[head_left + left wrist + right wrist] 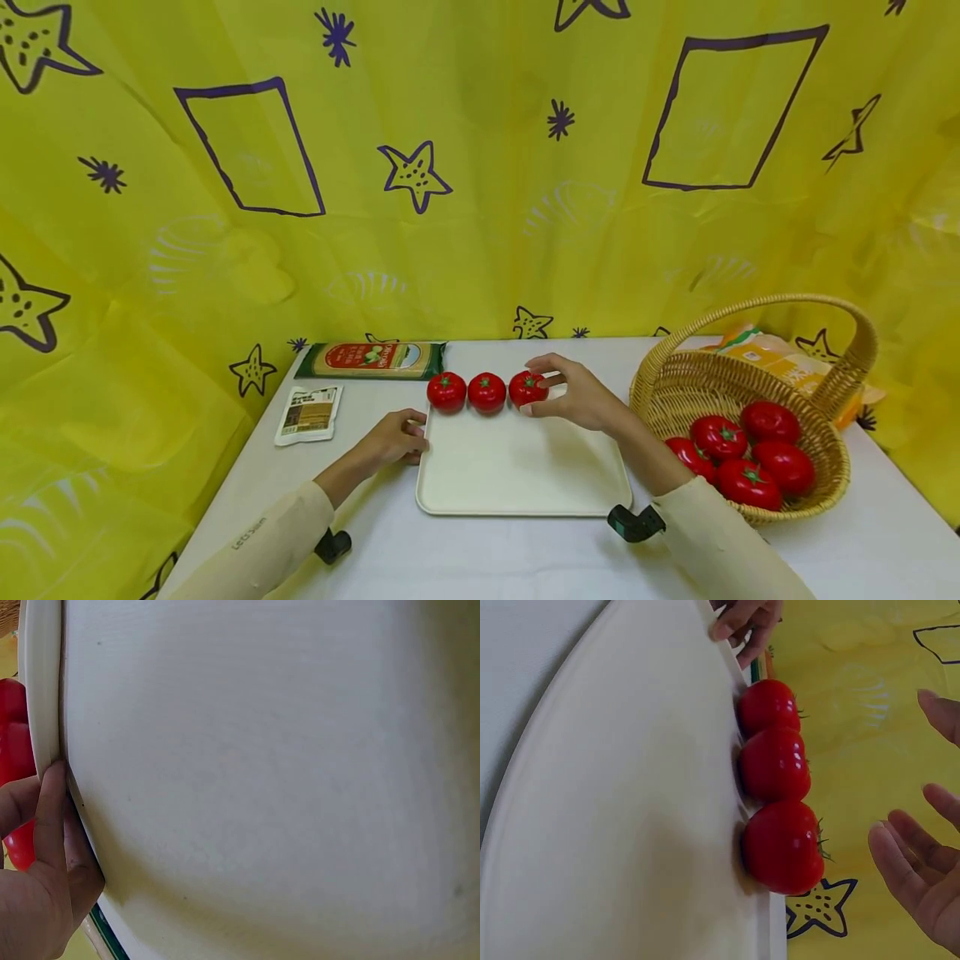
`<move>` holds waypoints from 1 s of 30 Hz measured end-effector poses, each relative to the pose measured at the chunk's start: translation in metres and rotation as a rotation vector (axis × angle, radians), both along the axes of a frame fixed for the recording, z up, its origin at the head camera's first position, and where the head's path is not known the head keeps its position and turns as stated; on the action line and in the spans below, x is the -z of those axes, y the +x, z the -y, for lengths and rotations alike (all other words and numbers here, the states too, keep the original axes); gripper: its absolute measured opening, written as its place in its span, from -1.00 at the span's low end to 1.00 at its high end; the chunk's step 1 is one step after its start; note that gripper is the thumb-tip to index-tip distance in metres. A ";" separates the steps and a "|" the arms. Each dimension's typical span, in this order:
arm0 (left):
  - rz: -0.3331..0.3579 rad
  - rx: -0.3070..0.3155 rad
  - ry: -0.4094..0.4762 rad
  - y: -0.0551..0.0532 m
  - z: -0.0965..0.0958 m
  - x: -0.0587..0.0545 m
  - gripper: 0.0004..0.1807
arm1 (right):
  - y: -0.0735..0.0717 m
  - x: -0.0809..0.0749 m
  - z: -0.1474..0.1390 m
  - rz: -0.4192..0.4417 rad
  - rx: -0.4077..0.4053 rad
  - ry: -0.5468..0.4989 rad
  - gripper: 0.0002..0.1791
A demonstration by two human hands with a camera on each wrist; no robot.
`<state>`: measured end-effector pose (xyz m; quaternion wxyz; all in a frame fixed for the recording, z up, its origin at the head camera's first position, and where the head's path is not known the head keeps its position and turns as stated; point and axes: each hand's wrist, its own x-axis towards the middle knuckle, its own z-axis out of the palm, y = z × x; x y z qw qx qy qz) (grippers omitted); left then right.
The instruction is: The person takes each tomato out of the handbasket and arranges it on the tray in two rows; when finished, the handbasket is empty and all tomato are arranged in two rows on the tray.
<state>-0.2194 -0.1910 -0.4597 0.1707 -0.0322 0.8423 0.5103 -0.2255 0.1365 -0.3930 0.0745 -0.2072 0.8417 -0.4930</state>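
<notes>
Three red tomatoes line the far edge of a cream tray point(517, 475): a left tomato point(447, 392), a middle tomato point(487, 393) and a right tomato point(781, 847). My left hand point(396, 437) pinches the tray's left rim, thumb on the rim and fingers curled outside it. Over the right tomato is my right hand point(573, 396), its fingers spread and holding nothing. The right wrist view shows a gap between those fingertips point(881, 836) and the tomato, whose green stem faces the hand.
A wicker basket point(682, 392) with a tall handle stands at the right, holding several more tomatoes point(750, 483). Behind it lies an orange-and-white package point(772, 354). At the back left are a long green-and-gold packet point(375, 360) and a small white pouch point(308, 414). A yellow curtain point(480, 250) hangs behind the table.
</notes>
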 end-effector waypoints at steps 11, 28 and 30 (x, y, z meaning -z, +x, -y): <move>-0.004 -0.005 -0.006 -0.001 -0.002 0.001 -0.50 | 0.026 -0.009 -0.034 0.041 -0.160 -0.011 -0.39; -0.015 0.003 0.005 0.000 0.000 0.003 -0.50 | 0.073 -0.010 -0.114 0.019 -0.240 0.030 -0.46; -0.013 0.002 0.005 0.000 0.000 0.002 -0.50 | 0.077 -0.012 -0.124 0.006 -0.250 0.041 -0.48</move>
